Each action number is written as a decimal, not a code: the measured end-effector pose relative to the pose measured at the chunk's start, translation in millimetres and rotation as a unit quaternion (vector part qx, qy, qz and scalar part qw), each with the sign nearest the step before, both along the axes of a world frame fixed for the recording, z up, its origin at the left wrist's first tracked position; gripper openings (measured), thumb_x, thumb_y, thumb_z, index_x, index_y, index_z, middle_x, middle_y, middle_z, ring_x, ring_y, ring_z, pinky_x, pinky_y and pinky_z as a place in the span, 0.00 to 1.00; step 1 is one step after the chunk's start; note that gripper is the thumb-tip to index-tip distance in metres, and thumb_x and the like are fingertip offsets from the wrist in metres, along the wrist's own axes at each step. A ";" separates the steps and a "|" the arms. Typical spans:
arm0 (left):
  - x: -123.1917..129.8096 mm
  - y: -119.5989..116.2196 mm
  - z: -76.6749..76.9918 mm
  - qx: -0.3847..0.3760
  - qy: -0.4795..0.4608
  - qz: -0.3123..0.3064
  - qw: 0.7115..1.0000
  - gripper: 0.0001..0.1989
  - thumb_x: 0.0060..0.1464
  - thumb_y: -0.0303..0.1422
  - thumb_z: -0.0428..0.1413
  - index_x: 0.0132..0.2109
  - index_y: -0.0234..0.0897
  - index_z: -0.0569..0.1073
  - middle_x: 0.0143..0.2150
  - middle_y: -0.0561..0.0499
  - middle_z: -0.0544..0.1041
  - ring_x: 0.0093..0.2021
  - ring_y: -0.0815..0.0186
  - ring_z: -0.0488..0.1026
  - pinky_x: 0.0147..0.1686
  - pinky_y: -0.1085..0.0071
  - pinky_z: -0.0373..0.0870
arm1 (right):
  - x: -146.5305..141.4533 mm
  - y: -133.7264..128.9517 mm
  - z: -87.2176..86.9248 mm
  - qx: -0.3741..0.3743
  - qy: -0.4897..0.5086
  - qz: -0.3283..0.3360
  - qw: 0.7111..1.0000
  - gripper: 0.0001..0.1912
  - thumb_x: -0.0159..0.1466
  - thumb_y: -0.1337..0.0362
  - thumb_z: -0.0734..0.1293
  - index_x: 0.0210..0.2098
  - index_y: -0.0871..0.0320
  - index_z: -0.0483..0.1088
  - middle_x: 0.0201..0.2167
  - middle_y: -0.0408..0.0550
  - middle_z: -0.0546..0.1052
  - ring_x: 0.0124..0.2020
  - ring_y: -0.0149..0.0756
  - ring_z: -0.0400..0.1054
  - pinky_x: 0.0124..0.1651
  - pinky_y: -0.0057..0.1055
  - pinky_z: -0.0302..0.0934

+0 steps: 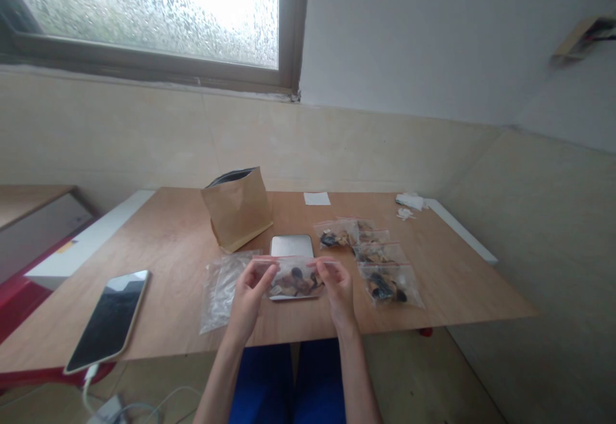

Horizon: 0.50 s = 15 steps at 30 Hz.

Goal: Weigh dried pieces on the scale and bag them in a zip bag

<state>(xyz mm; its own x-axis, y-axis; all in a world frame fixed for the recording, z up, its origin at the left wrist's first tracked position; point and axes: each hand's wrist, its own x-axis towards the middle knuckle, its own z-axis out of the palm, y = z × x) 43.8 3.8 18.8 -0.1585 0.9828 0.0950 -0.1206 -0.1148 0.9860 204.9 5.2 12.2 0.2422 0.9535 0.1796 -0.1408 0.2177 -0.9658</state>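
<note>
Between my hands hangs a clear zip bag point(297, 283) with brown and dark dried pieces inside. My left hand point(254, 284) pinches its top left corner, and my right hand point(337, 283) pinches the top right. Its red-tinted zip strip runs level between my fingers. Behind and partly hidden by the bag lies a flat silver-topped scale point(291, 245). To the left, beside my left hand, is a pile of clear plastic bags point(219, 292). Several filled zip bags point(389, 285) lie to the right of my right hand, overlapping in a row.
A brown paper pouch point(239, 209) stands with its top open at the back left. A phone point(110, 321) with a white cable point(89, 379) lies at the left edge. A white paper point(316, 199) and crumpled tissue point(410, 201) lie toward the wall.
</note>
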 end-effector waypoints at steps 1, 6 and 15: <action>1.0 -0.2 0.3 -0.004 -0.004 0.001 1.000 0.14 0.46 0.42 0.59 0.36 0.36 0.75 0.33 0.50 0.77 0.35 0.65 0.73 0.36 0.73 0.68 | -0.4 -0.1 -0.2 0.001 0.000 0.007 1.000 0.10 0.56 0.57 0.68 0.29 0.58 0.73 0.28 0.47 0.79 0.29 0.33 0.71 0.34 0.29 0.64; 4.9 -0.8 1.5 -0.026 -0.017 0.021 0.999 0.19 0.44 0.42 0.61 0.42 0.36 0.75 0.37 0.50 0.77 0.36 0.65 0.73 0.36 0.72 0.70 | -1.3 0.6 -2.3 -0.002 -0.015 0.019 1.000 0.10 0.56 0.57 0.68 0.29 0.59 0.73 0.28 0.47 0.79 0.29 0.33 0.71 0.34 0.27 0.63; 5.1 0.9 3.1 -0.034 -0.016 0.025 0.999 0.15 0.42 0.42 0.62 0.31 0.33 0.77 0.34 0.47 0.77 0.36 0.62 0.74 0.35 0.71 0.71 | -1.4 0.2 0.6 -0.002 -0.046 0.008 0.999 0.11 0.55 0.57 0.68 0.28 0.59 0.73 0.28 0.47 0.78 0.28 0.33 0.70 0.32 0.27 0.63</action>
